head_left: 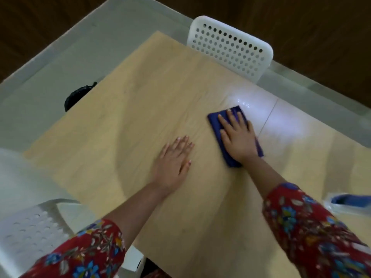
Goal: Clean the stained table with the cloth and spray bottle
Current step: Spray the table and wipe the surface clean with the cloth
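This looks like a domestic dining corner. A light wood-grain table (140,117) has a white perforated plastic chair (230,47) drawn up at its far edge and a second perforated chair (30,233) at the near left. They stand on a pale grey floor covering (60,67), bordered by dark wooden flooring (321,27).

Left hand (172,161), right hand (236,137) bare; forearms uncovered behind both wrists; left sleeve (84,255) loose red fabric, floral print: blue and yellow blooms, pale grey leaves; right sleeve (311,227) same red floral print, blue patch at cuff edge nearest right hand; both sleeves end well behind wrists
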### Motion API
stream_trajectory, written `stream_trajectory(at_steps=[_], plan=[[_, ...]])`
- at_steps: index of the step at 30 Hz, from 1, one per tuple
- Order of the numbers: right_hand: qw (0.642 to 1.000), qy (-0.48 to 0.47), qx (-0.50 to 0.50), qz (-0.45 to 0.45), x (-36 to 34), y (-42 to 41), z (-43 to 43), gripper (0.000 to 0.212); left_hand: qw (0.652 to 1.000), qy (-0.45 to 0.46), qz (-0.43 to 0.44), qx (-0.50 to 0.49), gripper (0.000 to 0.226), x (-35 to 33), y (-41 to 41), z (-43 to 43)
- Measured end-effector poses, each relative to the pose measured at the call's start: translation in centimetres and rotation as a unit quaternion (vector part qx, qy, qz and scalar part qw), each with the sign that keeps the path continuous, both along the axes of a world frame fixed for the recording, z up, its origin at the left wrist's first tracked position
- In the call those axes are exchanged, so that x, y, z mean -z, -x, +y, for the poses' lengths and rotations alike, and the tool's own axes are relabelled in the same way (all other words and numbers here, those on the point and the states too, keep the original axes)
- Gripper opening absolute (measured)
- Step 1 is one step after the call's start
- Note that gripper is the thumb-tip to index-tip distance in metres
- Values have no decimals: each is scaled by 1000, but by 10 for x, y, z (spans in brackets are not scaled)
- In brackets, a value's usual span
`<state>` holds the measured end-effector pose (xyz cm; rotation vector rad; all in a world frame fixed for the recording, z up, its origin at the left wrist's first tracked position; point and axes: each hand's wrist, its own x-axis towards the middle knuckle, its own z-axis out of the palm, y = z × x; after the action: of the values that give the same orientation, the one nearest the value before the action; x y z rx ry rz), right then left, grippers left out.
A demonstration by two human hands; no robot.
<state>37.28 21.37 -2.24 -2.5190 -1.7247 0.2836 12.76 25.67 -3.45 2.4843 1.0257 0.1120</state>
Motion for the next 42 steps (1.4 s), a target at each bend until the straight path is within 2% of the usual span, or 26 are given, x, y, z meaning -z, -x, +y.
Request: stream_trajectory(at_steps=[3, 5, 8, 12, 16, 18, 21, 23, 25, 26, 28, 31, 33, 34, 36, 38, 39, 42], plan=[[988, 11, -154, 13, 3, 46, -28, 54, 1000, -11, 8, -7, 55, 2, 1, 1], [981, 20, -190, 37, 1, 24, -35, 53, 1000, -18, 12, 3, 54, 3, 2, 2], [998, -9, -63, 26, 2, -48, 0, 57, 999, -39, 18, 13, 55, 5, 1, 1], [997, -12, 77, 18, 1, -121, 31, 53, 998, -56, 14, 16, 56, 6, 0, 2], [967, -35, 251, 18, 3, -143, -35, 53, 998, -53, 7, 17, 57, 3, 0, 3], [958, -40, 283, 10, 7, -120, -72, 53, 998, -57, 11, 14, 57, 2, -2, 1], [978, -59, 202, 6, 7, -39, -93, 57, 999, -49, 17, 10, 59, 1, -3, 1], [997, -57, 53, 9, 8, 38, -116, 56, 999, -41, 17, 13, 59, -1, -2, 0], [994, -26, -105, 27, 4, 90, -161, 53, 999, -47, 15, 16, 58, -5, 0, -7], [989, -15, -145, 38, 2, 92, -184, 53, 999, -50, 15, 16, 58, -7, 1, -13], [993, -34, -110, 31, 8, 55, -213, 52, 999, -32, 19, 13, 60, -11, 2, -36], [993, -21, 116, -9, 5, -1, -210, 55, 999, 16, 23, 32, 62, -13, 13, -80], [982, -16, 188, -4, 4, 6, -184, 59, 999, 42, 6, 32, 59, -12, 27, -104], [983, -11, 181, 1, 4, 25, -173, 61, 998, 51, -3, 28, 59, -11, 34, -113], [996, -21, 84, 9, 7, 79, -178, 58, 997, 64, -18, 28, 63, -12, 47, -126], [999, -27, -35, 27, 8, 132, -217, 53, 997, 74, -17, 27, 64, -11, 54, -131], [997, -26, -51, 42, 5, 147, -245, 53, 997, 73, -11, 32, 64, -12, 55, -134], [996, -51, 66, 34, 4, 126, -331, 55, 997, 60, 31, 46, 60, -11, 56, -143]])
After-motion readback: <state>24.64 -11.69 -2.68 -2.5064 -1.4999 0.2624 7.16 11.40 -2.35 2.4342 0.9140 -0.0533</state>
